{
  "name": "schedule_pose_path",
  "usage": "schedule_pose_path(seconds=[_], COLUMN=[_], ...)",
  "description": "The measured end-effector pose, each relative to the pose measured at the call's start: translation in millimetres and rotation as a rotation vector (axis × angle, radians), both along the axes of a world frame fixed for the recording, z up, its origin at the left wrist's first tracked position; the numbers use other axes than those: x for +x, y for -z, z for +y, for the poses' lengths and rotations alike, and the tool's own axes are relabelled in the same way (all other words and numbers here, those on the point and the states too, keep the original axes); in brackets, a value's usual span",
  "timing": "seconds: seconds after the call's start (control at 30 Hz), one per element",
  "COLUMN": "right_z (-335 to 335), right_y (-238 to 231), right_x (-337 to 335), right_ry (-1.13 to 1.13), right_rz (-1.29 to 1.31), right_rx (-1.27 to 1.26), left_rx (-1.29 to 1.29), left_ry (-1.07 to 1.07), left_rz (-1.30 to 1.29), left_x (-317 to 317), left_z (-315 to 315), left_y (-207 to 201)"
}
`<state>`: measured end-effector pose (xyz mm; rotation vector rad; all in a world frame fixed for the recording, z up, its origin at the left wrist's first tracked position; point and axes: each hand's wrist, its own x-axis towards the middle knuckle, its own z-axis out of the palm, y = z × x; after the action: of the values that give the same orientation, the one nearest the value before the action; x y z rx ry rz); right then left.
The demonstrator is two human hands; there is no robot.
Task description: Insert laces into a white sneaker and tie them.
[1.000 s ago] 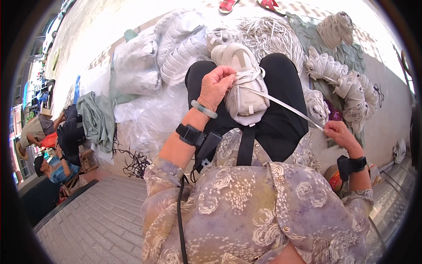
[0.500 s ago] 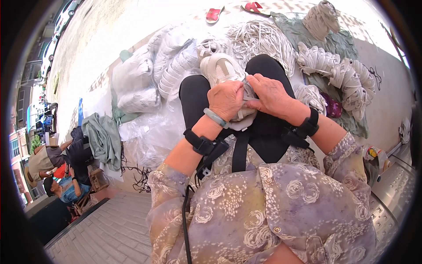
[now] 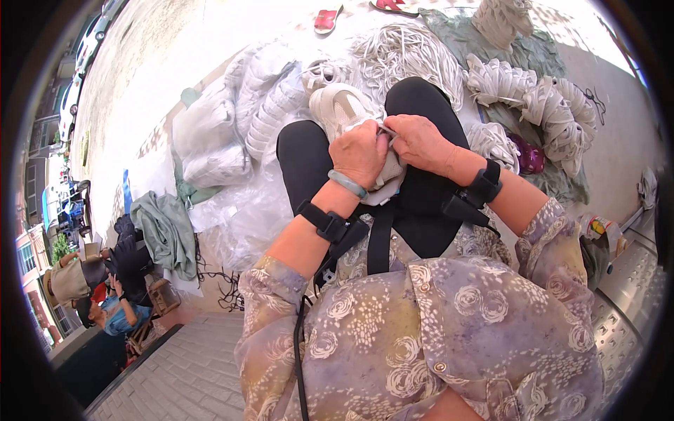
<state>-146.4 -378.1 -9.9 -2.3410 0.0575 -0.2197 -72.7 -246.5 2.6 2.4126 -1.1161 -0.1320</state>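
Observation:
A pale beige and white sneaker (image 3: 338, 105) rests between my knees, its toe pointing away from me. My left hand (image 3: 357, 156) is closed over the lacing area, thumb and fingers pinched together. Close against it, my right hand (image 3: 423, 146) pinches too. A short stretch of shoelace (image 3: 385, 131) shows between the two sets of fingertips. Both hands hide most of the tongue and eyelets; the heel part of the sneaker shows below them.
Beyond my knees lies a heap of loose white laces (image 3: 407, 59). Plastic-wrapped bundles of pale shoes (image 3: 210, 133) sit at left, and more bundled shoes (image 3: 551, 116) at right on a green cloth (image 3: 537, 56). Red slippers (image 3: 327, 19) lie far ahead. Other people (image 3: 119, 309) sit at left.
My right hand has curled from spread fingers into a pinch near the left fingertips, and a bit of lace now shows between them. The whole view has shifted slightly.

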Motion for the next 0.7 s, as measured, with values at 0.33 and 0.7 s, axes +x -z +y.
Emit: schedule_pose_path(seconds=[0.33, 0.7], right_z=[1, -11], right_y=[-9, -13], right_x=[1, -12], right_ry=[0.062, 0.094], right_rz=[0.157, 0.193], right_rx=[0.146, 0.236], left_rx=[0.109, 0.703], left_ry=[-0.025, -0.764], left_rz=[0.046, 0.319], left_x=[9, 59], left_z=[6, 336], left_y=[-11, 20])
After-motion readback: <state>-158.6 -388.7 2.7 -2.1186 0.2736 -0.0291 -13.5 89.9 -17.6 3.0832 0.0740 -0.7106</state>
